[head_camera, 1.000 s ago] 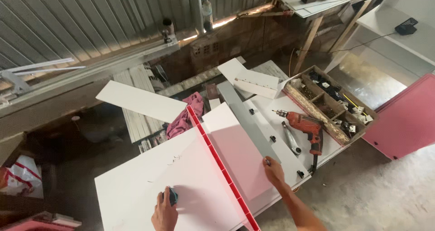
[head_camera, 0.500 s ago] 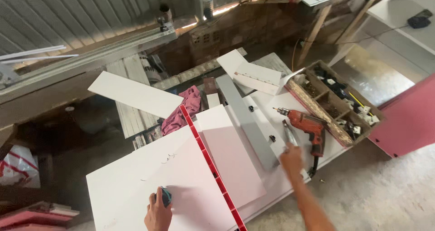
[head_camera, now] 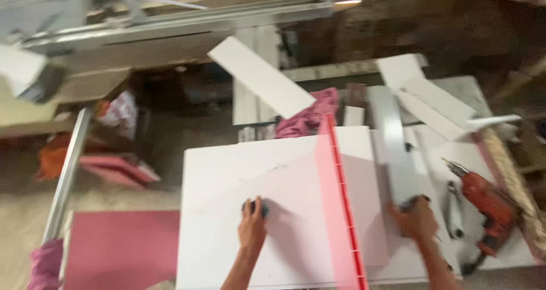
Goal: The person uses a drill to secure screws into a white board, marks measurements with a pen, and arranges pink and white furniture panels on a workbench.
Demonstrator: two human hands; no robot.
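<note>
My left hand presses a small dark blue object against a large white panel lying flat. A pink upright panel with a red edge stands along the white panel's right side. My right hand is to the right of that upright, closed around a small dark object at the near end of a long grey strip. The frame is blurred, so what the right hand grips is unclear.
A red power drill lies right of my right hand. White offcuts and a slanted white board lie at the back, with a pink cloth. A pink board lies on the floor at left, beside a metal rail.
The view swung left and down. My right hand moved from beside the drill back to the near end of the grey strip. My left hand stayed on the white panel.
</note>
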